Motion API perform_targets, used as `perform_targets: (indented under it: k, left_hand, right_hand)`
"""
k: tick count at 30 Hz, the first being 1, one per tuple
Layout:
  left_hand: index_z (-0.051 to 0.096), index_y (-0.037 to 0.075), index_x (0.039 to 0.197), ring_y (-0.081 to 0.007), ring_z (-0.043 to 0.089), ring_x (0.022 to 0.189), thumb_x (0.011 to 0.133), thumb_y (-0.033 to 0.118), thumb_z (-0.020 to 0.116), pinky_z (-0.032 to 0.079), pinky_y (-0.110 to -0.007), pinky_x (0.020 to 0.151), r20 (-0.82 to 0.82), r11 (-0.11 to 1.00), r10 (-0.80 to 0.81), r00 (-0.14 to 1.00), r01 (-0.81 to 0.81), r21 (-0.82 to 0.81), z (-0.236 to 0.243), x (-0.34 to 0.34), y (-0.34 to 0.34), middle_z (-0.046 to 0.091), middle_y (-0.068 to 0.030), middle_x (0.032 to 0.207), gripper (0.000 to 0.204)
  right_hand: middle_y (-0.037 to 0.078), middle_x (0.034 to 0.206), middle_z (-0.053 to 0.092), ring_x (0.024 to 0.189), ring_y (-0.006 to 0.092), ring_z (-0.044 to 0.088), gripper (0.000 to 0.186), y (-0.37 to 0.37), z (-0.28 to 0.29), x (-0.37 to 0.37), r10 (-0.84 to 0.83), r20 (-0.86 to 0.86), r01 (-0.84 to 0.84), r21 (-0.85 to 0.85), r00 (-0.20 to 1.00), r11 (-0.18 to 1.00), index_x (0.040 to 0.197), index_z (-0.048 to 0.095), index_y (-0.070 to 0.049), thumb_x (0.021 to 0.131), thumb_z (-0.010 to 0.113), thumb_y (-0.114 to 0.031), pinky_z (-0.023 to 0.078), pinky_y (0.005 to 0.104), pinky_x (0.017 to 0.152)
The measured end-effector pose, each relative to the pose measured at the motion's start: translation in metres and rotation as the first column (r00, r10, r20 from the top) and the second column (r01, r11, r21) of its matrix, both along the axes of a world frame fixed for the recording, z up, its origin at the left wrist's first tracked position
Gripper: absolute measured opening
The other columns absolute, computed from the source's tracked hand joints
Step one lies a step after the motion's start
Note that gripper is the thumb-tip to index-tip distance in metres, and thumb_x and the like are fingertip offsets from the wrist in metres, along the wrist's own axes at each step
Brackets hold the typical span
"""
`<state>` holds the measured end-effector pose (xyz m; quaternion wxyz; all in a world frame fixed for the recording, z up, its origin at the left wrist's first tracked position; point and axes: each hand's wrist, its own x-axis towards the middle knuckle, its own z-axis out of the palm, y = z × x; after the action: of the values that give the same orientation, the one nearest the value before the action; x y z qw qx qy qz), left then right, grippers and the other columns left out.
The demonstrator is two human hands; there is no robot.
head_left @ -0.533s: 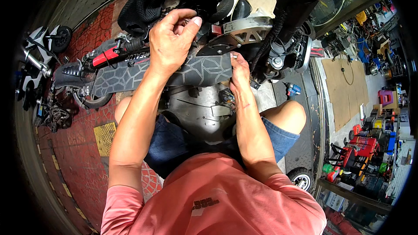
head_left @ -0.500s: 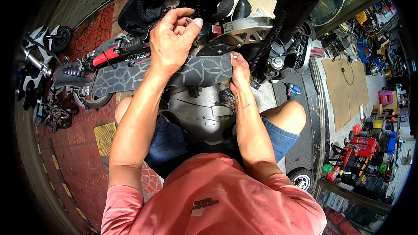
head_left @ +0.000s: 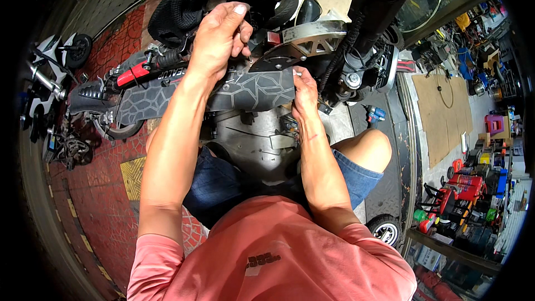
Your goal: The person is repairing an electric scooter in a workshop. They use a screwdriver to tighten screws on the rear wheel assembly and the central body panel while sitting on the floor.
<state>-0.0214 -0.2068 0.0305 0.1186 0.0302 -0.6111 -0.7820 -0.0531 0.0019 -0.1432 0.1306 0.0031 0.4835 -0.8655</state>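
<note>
A long dark deck mat [head_left: 259, 90] with a pale cracked-line pattern lies across an electric scooter in front of me. My right hand [head_left: 304, 92] is closed at the mat's right end, fingers bent against its edge; a tiny pale bit shows at the fingertips. My left hand [head_left: 218, 39] is raised above the mat's far side. Its thumb presses on the index finger and the other fingers curl; anything between them is too small to make out. Just beyond the right hand are a curved metal fender [head_left: 315, 32] and a small red reflector [head_left: 273, 38].
A thick black steering column [head_left: 382, 8] rises at the right. A blue power tool [head_left: 375, 113] lies on the floor by my right knee. Cardboard [head_left: 443, 114] and crowded tools fill the right side. White scooters [head_left: 50, 53] stand at far left on red paving.
My left hand has risen a little and turned, its lower fingers now showing below the thumb. My right hand and the mat's right end have shifted slightly left.
</note>
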Motion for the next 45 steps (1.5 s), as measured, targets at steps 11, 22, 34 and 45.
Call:
perform_targets:
  k: [11,22,34,45]
  left_hand:
    - [0.069,0.001,0.102,-0.0082,0.062,0.072,0.097,0.002,0.054,0.055,-0.023,0.068,-0.324,0.935,-0.038,0.945,-0.081,-0.346,-0.016,0.002,0.004,0.059,-0.0032,0.094,0.016]
    - [0.063,-0.003,0.126,-0.0092,0.063,0.061,0.11,0.03,0.056,0.058,-0.027,0.062,-0.074,0.993,-0.112,0.991,0.109,-0.04,-0.005,0.006,0.0,0.07,-0.0079,0.083,0.037]
    - [0.066,0.004,0.113,-0.0067,0.056,0.079,0.101,0.008,0.055,0.063,-0.032,0.077,-0.141,0.982,-0.086,0.986,0.059,-0.181,-0.007,0.002,0.004,0.056,0.0012,0.091,0.016]
    - [0.069,-0.003,0.124,-0.0124,0.067,0.082,0.106,0.016,0.058,0.06,-0.029,0.081,-0.276,0.944,-0.014,0.961,-0.078,-0.32,-0.014,0.008,0.004,0.068,-0.0083,0.1,0.028]
  right_hand:
    - [0.004,0.092,0.071,0.079,0.0117,0.064,0.014,0.0,0.002,-0.001,0.005,0.013,-0.005,-0.001,1.0,1.0,0.112,0.063,-0.001,0.105,0.062,-0.013,0.051,0.0266,0.075]
    - [0.006,0.095,0.072,0.081,0.0119,0.065,0.014,0.0,0.001,-0.002,0.018,0.012,-0.019,0.018,1.0,1.0,0.112,0.063,-0.001,0.105,0.062,-0.013,0.051,0.0269,0.075]
    - [0.007,0.097,0.072,0.083,0.0133,0.066,0.018,0.0,0.002,-0.001,0.005,0.016,-0.006,0.02,1.0,1.0,0.115,0.062,0.001,0.105,0.063,-0.014,0.053,0.0282,0.077]
    - [0.008,0.098,0.073,0.084,0.0143,0.067,0.019,-0.001,0.001,-0.003,0.014,0.015,-0.014,0.008,1.0,1.0,0.116,0.062,0.0,0.105,0.063,-0.015,0.054,0.029,0.079]
